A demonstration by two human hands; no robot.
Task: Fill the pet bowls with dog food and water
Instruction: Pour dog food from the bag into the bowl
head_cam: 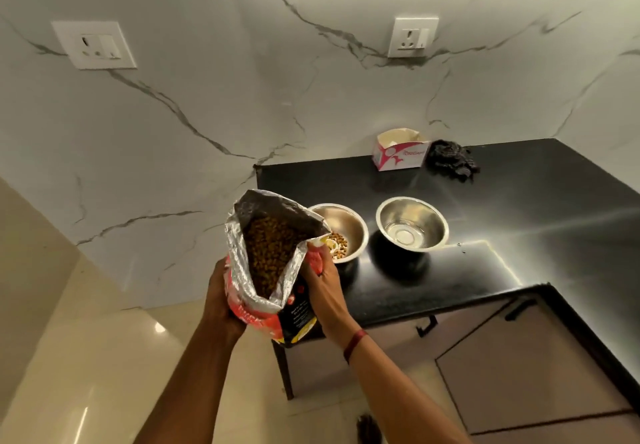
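No text reads clearly. The box (pixel 398 158) bears a pink figure logo and a pink word, too blurred to make out. The bag (pixel 295 314) shows large white letters on red and fine white print on black, both illegible.

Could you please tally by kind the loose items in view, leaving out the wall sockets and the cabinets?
Steel bowls: 2 (left bowl, right bowl)
Dog food bag: 1
Cardboard box: 1
Dark cloth: 1
Total: 5

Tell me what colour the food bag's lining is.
Silver foil lining on the dog food bag, head view.
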